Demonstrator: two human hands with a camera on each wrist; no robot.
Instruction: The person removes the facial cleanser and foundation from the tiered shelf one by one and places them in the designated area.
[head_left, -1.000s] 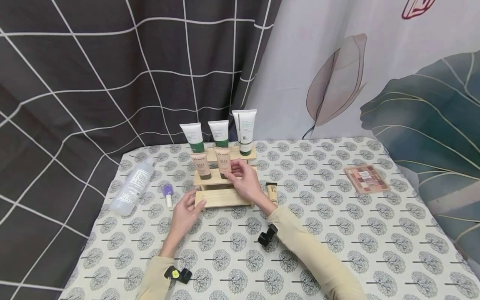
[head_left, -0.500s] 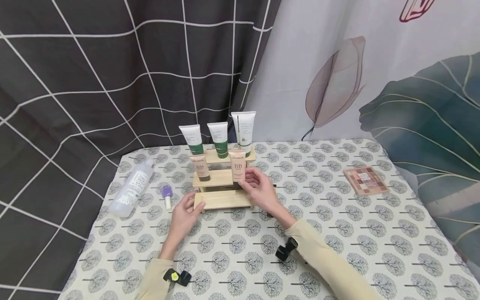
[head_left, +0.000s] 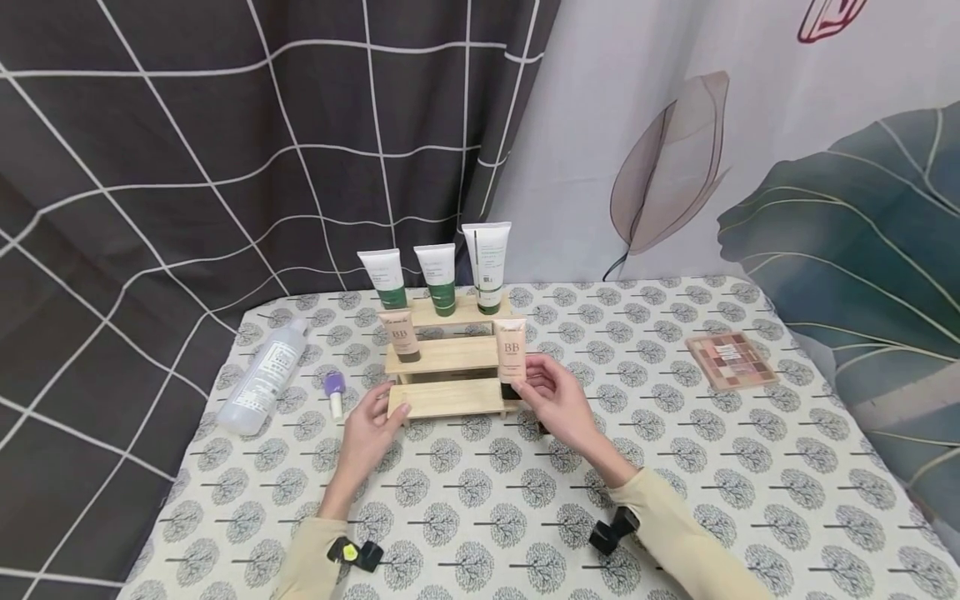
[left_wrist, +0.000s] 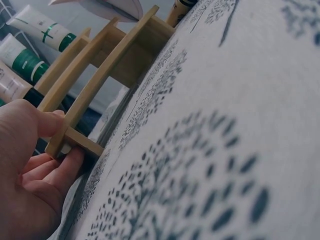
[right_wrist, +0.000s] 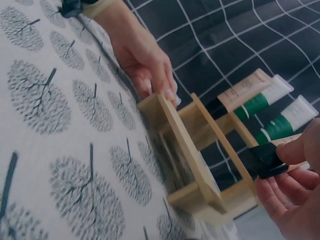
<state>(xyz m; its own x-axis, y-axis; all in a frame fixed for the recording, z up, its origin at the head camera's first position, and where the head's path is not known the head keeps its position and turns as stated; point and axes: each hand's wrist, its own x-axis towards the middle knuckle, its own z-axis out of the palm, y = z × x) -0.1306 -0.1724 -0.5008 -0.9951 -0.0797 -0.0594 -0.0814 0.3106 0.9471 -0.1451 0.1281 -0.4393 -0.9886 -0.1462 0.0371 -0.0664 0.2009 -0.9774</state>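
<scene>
My right hand (head_left: 558,404) pinches a pink BB cream tube (head_left: 512,354) near its black cap, upright at the right end of the three-tier wooden stand (head_left: 450,356). In the right wrist view that black cap (right_wrist: 268,160) shows between thumb and fingers, beside the steps. At the stand's lower left corner, my left hand (head_left: 369,429) grips the end of the lowest step, thumb on top. A second BB cream tube (head_left: 402,335) stands on the middle step. Along the top step stand two white-and-green tubes (head_left: 440,279) and a taller white tube (head_left: 489,265).
Left of the stand lie a clear bottle (head_left: 266,375) and a small purple-and-white bottle (head_left: 334,393). An eyeshadow palette (head_left: 732,361) lies far right on the tree-print cloth (head_left: 645,433). A small yellowish tube (left_wrist: 180,11) lies past the stand's right end, mostly hidden behind my right hand in the head view.
My right hand has lifted the BB cream tube off the middle step and carried it right and toward me, past the stand's right end. My left hand keeps its grip on the stand.
</scene>
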